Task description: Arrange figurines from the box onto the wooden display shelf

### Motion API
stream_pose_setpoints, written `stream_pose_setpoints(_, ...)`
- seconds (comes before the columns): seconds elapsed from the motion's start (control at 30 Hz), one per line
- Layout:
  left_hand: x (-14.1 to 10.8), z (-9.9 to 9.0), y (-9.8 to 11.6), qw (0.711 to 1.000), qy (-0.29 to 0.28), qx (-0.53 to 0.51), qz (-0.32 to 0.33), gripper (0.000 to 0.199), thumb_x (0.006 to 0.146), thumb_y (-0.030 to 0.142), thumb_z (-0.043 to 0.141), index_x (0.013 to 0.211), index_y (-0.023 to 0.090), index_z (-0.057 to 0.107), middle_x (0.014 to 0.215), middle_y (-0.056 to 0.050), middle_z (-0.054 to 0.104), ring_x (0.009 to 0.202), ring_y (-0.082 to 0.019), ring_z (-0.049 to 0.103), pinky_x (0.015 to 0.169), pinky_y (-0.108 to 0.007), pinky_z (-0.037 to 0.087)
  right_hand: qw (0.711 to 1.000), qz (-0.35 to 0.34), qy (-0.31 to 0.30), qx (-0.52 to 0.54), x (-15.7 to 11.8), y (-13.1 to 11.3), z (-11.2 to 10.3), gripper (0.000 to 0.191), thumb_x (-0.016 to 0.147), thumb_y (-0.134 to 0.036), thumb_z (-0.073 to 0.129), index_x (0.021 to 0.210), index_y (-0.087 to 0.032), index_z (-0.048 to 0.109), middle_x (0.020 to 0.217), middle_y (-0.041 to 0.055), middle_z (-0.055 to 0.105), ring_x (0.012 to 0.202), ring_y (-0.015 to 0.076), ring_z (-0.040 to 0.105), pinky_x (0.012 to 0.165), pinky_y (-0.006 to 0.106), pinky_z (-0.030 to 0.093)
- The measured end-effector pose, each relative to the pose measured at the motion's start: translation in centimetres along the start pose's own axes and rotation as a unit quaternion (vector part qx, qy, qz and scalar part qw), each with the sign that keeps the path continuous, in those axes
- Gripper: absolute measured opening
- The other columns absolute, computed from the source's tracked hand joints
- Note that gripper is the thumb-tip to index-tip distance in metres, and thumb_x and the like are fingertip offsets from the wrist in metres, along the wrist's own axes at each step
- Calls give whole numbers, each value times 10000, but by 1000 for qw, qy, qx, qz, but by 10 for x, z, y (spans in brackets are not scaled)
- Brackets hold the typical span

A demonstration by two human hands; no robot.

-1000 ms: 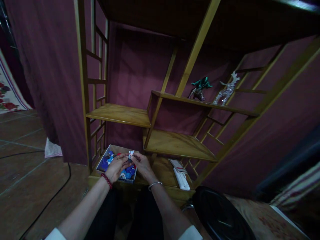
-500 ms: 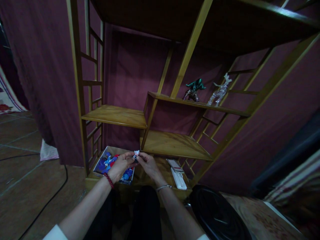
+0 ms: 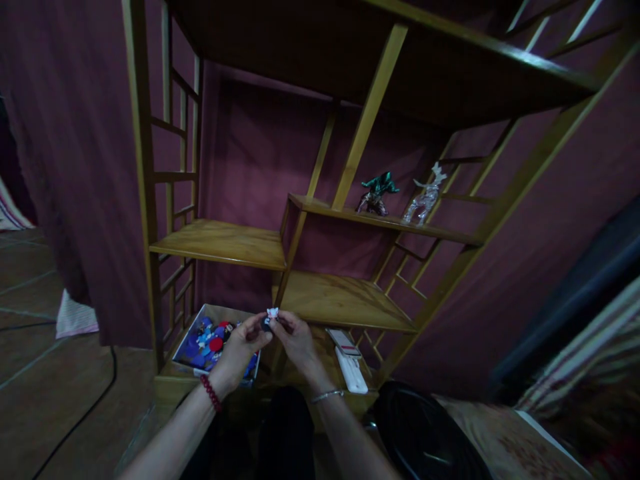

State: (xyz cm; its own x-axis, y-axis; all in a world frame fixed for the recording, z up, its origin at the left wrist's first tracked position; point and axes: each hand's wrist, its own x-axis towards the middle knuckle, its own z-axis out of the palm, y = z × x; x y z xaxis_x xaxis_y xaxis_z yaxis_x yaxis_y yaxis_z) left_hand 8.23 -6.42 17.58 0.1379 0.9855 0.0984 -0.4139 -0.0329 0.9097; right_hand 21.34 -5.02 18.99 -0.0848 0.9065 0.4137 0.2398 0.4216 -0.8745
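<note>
While hands hold figurine, filled box stands near; shelf behind.

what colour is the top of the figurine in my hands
The figurine is mostly white on top; head view.

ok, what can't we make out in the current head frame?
All in the head view:
Figurine: too small for fine detail; fingers of the left hand and right hand partly cover it.
Box contents: partly hidden behind the left hand; individual pieces too small and blurred.
Shelf unit: top cut off by the upper edge.
Black round object: cut off by the bottom edge.
</note>
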Motion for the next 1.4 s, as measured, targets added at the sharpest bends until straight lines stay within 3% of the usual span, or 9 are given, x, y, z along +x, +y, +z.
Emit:
stream_pose_setpoints(0.27,-4,23,-10,999,11,-50,6,488,630,250,680,1107,225,581,1139,-31,598,1079,-199,513,960,-352,366,998,18,32,-51,-8,-10,-13,201,754,-304,549,895,-199,646,880,31,658,833,176,592,766,292,466)
stream_pose_setpoints(0.43,-4,34,-18,993,-35,-111,-11,481,658,226,668,1129,225,565,1153,-38,587,1073,-196,514,941,-351,389,999,42,27,-20,-12,-8,-25,225,738,-328,568,898,-195,652,870,22,660,831,175,587,757,286,470)
stream_pose_setpoints(0.57,-4,38,-20,988,-52,-142,-15,450,661,202,666,1100,231,576,1139,-30,587,1063,-194,513,922,-359,407,997,73,22,15,-13,-6,-31,242,713,-341,589,888,-186,654,871,24,657,793,178,591,661,274,489)
stream_pose_setpoints(0.8,-5,33,-20,990,-48,-133,-12,462,653,194,665,1105,214,573,1149,-40,576,1070,-204,503,890,-347,431,998,43,30,20,-15,-4,-29,232,705,-308,606,911,-208,643,906,18,656,850,171,588,765,297,480)
stream_pose_setpoints(1.17,-7,16,-21,996,-30,-86,12,458,664,211,657,1115,198,577,1128,-45,596,1044,-188,520,893,-306,414,994,-18,29,-102,-13,5,-14,181,746,-308,585,899,-232,645,885,19,635,839,158,569,777,283,454)
stream_pose_setpoints(1.4,-11,9,-24,995,-26,-97,-21,441,657,217,668,1088,201,577,1101,-37,602,984,-161,541,869,-295,423,995,-1,12,-100,-17,10,-10,204,745,-308,583,928,-234,634,899,19,631,864,162,566,785,285,452)
